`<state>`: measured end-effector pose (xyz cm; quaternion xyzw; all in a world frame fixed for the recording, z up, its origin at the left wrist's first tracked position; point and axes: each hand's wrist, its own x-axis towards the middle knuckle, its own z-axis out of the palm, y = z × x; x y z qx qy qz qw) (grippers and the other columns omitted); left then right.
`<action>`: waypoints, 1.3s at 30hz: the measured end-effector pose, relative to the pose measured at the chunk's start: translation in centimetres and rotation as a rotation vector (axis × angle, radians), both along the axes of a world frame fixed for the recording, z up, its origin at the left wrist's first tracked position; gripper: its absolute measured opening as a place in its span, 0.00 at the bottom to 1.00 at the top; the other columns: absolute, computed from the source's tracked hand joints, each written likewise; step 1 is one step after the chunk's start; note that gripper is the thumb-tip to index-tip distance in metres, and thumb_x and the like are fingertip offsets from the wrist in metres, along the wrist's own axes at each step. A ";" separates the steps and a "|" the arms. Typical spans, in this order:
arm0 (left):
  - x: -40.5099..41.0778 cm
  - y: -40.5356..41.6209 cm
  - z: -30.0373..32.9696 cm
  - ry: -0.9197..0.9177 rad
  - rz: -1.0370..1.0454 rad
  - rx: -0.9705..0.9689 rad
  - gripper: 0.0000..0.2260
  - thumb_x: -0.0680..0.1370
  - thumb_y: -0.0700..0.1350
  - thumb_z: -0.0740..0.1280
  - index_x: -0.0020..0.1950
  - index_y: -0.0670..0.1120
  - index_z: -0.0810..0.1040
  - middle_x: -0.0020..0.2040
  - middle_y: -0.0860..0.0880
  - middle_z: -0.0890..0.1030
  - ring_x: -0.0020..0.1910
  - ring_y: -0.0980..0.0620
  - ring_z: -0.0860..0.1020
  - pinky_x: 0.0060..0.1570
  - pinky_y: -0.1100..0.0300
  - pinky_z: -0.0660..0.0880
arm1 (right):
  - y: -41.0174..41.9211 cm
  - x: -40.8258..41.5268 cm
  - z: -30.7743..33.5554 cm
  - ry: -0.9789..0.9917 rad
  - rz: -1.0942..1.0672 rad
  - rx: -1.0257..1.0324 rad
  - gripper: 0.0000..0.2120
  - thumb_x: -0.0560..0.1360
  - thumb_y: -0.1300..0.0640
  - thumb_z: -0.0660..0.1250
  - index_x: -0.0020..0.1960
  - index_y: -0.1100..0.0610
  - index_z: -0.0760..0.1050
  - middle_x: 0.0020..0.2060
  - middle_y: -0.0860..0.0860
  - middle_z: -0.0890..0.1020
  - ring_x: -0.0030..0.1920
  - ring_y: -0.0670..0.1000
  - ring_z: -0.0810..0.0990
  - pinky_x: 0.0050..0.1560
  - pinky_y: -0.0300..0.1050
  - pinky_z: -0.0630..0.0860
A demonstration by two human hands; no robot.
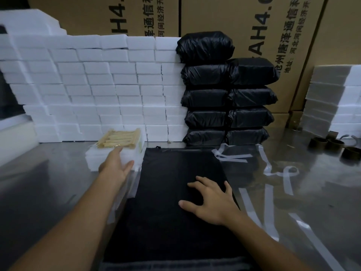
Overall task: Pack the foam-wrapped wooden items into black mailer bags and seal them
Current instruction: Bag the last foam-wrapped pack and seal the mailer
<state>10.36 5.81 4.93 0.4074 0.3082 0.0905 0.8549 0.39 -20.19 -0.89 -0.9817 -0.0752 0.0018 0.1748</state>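
Observation:
A flat black mailer bag [166,202] lies lengthwise on the metal table [39,192] in front of me. My right hand [211,200] rests on it with fingers spread flat. Left of the bag stands a white foam block [109,155] holding pale wooden sticks [119,138] under clear film. My left hand [115,166] touches the near side of that block, fingers straight and thumb out. Whether it holds the block is unclear.
A wall of white foam blocks [93,85] fills the back left. Sealed black packages [228,98] are stacked beside it. Peeled tape strips [277,173] lie on the table at right, near empty tape cores [336,145] and another foam stack [336,102]. Cardboard boxes [254,16] stand behind.

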 end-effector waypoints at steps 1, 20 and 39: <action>0.2 0.6 0.4 0.018 -0.030 -0.035 0.27 0.71 0.49 0.77 0.66 0.47 0.70 0.61 0.45 0.68 0.52 0.44 0.75 0.50 0.56 0.81 | 0.0 0.2 0.0 -0.003 -0.001 -0.004 0.38 0.70 0.22 0.55 0.76 0.39 0.61 0.80 0.42 0.55 0.80 0.45 0.49 0.74 0.67 0.36; -0.2 0.4 1.4 -0.006 -0.103 -0.207 0.12 0.68 0.51 0.74 0.46 0.49 0.75 0.49 0.51 0.83 0.46 0.49 0.82 0.52 0.58 0.79 | 0.6 4.2 0.0 -0.035 -0.039 0.000 0.38 0.70 0.22 0.54 0.75 0.40 0.65 0.79 0.44 0.59 0.79 0.48 0.53 0.75 0.67 0.40; -9.0 -8.1 -1.1 -0.473 -0.381 0.023 0.20 0.70 0.38 0.70 0.61 0.44 0.77 0.55 0.44 0.84 0.55 0.45 0.82 0.46 0.56 0.78 | 0.1 0.6 3.8 -0.117 -0.135 1.324 0.41 0.67 0.30 0.68 0.74 0.47 0.62 0.58 0.52 0.82 0.50 0.51 0.86 0.54 0.54 0.81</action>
